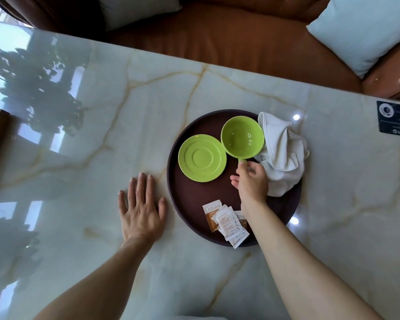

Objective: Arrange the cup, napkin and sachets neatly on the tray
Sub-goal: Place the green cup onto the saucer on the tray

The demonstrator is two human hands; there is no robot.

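Observation:
A round dark brown tray [189,199] lies on the marble table. On it a green saucer [201,157] sits at the left, and an empty green cup [242,136] stands upright beside it, touching its rim. My right hand [252,179] pinches the cup's handle at its near side. A crumpled white napkin [282,153] lies on the tray's right side, hanging over the rim. Several sachets [226,221] lie in a loose overlapping heap at the tray's near edge. My left hand [141,210] rests flat on the table, just left of the tray.
The glossy marble table [102,112] runs wide to the left. A dark card [394,118] lies at the far right edge. Behind the table is a brown leather sofa [229,38] with pale cushions [365,31].

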